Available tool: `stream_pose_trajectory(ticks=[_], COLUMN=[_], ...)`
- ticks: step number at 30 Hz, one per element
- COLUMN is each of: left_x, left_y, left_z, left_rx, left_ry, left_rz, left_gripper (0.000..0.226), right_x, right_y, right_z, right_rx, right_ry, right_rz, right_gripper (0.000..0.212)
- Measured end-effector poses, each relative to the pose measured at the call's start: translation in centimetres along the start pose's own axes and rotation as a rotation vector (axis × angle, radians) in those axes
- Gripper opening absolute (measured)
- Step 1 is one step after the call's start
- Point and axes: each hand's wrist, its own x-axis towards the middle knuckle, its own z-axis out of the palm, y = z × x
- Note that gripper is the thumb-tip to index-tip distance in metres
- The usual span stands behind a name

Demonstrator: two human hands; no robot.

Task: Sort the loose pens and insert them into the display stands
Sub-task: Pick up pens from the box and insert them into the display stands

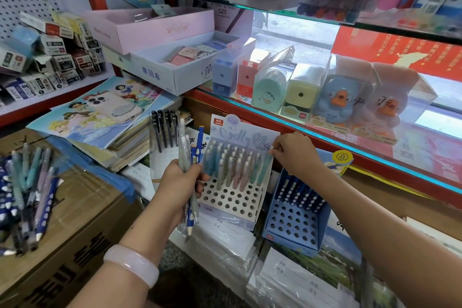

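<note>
A cramped stationery shop corner is filling the view, stock crowding every surface. Nearest on the left, a heap of loose pens [23,192] is lying across a cardboard box [82,220], well apart from the action. Moving in, the left hand [178,182] is gripping a bundle of pens [188,165], fingers curled tight round the barrels, the bundle standing roughly upright with tips pointing down. Just beside it, the white display stand [233,201] is sitting with its back rows filled and its front holes gaping. To the right, the blue display stand [297,222] is holding dark spotted pens along its back rows. Now the key spot: the right hand [296,154] is hovering at the white stand's far right corner, fingertips [275,152] pinching the top of a pale pen [264,167]. That pen's long axis is running nearly vertical, straight below the fingers, so I'd judge a downward push is what seats it. Beyond, boxed sharpeners [300,90] are lining the glass shelf [350,147].
</note>
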Motion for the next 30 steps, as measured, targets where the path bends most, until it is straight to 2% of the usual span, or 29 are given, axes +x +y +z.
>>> stream_pose_trajectory(ticks=[4,9,14,17,22,30], left_x=[0.0,-0.1,-0.2,-0.3,-0.6,-1.1], left_y=[0.0,0.0,0.1,0.1,0.2,0.5], left_z=[0.0,0.1,0.2,0.1,0.0,-0.1], left_rx=[-0.003,0.0,-0.006,-0.007,-0.008,-0.064], left_ry=[0.002,0.003,-0.001,0.002,0.002,-0.03], left_rz=[-0.008,-0.002,-0.006,-0.003,-0.004,-0.028], left_gripper=[0.013,0.013,0.012,0.011,0.011,0.008], right_x=[0.0,0.0,0.1,0.2,0.0,-0.2], right_y=[0.0,-0.6,-1.1,-1.3,-0.6,-0.6], right_z=[0.1,0.5,1.0,0.9,0.4,0.4], right_rx=[-0.05,-0.341,-0.463,-0.43,-0.221,-0.275], right_ry=[-0.003,-0.074,-0.08,-0.083,-0.049,-0.064], right_rz=[-0.012,-0.063,-0.046,-0.039,-0.055,-0.109], right_gripper=[0.022,0.03,0.029,0.028,0.027,0.03])
